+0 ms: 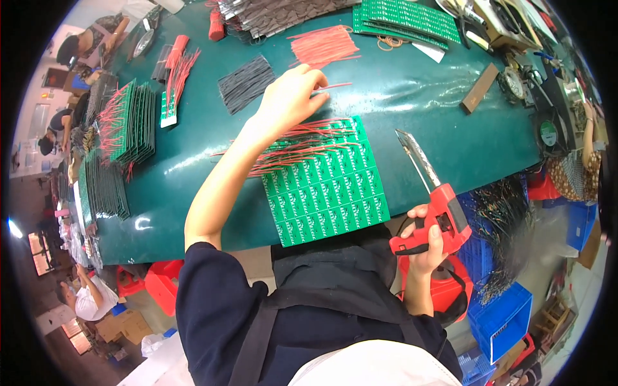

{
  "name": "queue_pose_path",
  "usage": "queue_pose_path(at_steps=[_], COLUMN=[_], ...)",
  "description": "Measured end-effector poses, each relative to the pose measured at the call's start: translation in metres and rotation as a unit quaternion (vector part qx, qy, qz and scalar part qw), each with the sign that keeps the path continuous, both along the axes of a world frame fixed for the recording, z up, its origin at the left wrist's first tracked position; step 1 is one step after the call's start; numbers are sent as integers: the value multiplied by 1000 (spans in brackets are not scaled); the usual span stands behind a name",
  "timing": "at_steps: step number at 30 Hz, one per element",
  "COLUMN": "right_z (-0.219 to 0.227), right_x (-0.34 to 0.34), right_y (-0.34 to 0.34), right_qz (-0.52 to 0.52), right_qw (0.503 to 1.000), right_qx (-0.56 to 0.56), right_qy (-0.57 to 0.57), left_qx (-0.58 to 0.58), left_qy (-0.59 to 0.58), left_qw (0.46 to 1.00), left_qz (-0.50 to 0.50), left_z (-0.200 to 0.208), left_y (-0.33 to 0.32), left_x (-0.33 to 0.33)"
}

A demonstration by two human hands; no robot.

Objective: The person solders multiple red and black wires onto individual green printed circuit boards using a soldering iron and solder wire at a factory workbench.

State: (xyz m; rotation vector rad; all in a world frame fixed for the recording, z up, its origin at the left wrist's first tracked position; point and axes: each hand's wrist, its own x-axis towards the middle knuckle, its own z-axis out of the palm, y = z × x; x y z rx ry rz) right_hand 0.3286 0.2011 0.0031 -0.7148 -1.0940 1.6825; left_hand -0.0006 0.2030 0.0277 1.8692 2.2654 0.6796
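Observation:
Over the table's middle, my left hand [291,96] pinches a short red wire [338,85], its end sticking out to the right. My right hand [426,243] is wrapped round the grip of a red and black soldering gun [447,215], whose metal tip points up and away to the left. Between them lies a green circuit board panel [325,193] with rows of small boards. Red wires run along its far rows, their loose ends trailing left under my forearm. Beyond my left hand is a pile of red wires [322,46], with a bundle of black wires [246,83] left of it.
Wired board panels [132,122] stand stacked at the left, near another wire bundle [182,71]. More green panels [409,22] lie at the back. A brown bar [479,88] and a round dial [513,83] are at the right. Blue crates [505,321] stand below the table.

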Motion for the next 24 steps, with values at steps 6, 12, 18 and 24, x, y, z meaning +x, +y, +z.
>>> queue_pose_path(at_steps=[6, 12, 18, 24], right_z=[0, 8, 17, 80], right_x=[-3, 0, 31, 36], right_y=[-2, -6, 20, 54], right_qz=[-21, 7, -49, -80], right_qw=[1000, 999, 993, 965], right_qx=[11, 14, 78, 238], right_qy=[8, 46, -72, -72], left_qx=[-17, 130, -61, -18], left_qy=[58, 132, 114, 174], left_qw=[998, 982, 986, 977], left_qz=[32, 27, 101, 119], left_z=[-41, -32, 8, -19], left_y=[27, 45, -43, -68], left_x=[-7, -21, -63, -75])
